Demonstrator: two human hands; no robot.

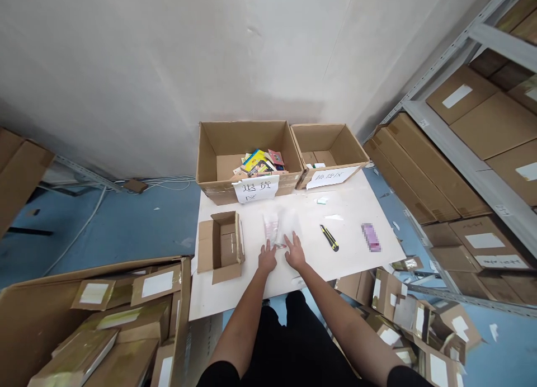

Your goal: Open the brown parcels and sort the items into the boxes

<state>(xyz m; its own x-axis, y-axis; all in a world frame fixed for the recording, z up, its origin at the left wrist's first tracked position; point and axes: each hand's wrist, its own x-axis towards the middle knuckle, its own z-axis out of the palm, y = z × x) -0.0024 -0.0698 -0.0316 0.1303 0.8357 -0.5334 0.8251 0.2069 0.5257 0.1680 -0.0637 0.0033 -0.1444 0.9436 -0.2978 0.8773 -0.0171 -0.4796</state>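
Note:
A clear plastic bag [289,220] lies flat on the white table [251,283], with something pale pinkish inside its left part that I cannot make out. My left hand [267,258] touches the bag's near left edge, fingers stretched out. At the near right edge rests my right hand [296,255], its fingers spread over the plastic. To the left stands a small opened cardboard box [226,244], flaps folded out. On the right lie a black and yellow utility knife [329,238] and a blurred purple item [371,237].
Behind are a large cardboard box [210,191] holding several booklets [260,162] and a smaller labelled box [335,157]. A big carton [184,314] of parcels stands at lower left. More parcels [386,297] lie on the floor at right, below a shelf rack [444,135].

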